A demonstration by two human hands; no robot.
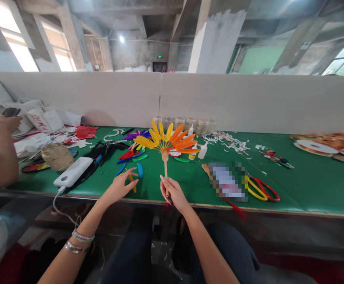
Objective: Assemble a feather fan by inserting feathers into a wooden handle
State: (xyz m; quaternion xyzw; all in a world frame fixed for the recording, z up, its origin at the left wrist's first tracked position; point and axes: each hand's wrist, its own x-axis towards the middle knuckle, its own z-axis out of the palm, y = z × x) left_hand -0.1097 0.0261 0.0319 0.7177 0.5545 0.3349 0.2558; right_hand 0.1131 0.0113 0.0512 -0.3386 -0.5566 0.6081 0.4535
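My right hand (173,193) is closed on the wooden handle of a feather fan (166,148), held upright over the table's front edge. Yellow feathers spread on the fan's left side and orange ones on its right. My left hand (121,186), fingers apart, is just above the green table, beside a loose orange-yellow feather (131,180). A blue feather (140,170) lies to the right of that hand. Behind the fan are more loose feathers, among them purple ones (136,135) and a green one (182,159).
A white power bank (73,172) with a cable lies left, near a wrapped roll (57,156). White glue bottles (203,150) and glass jars (201,126) stand behind. Scissors (262,188) lie right. Ribbon spools (316,146) sit far right. Another person's hand (8,122) is at left.
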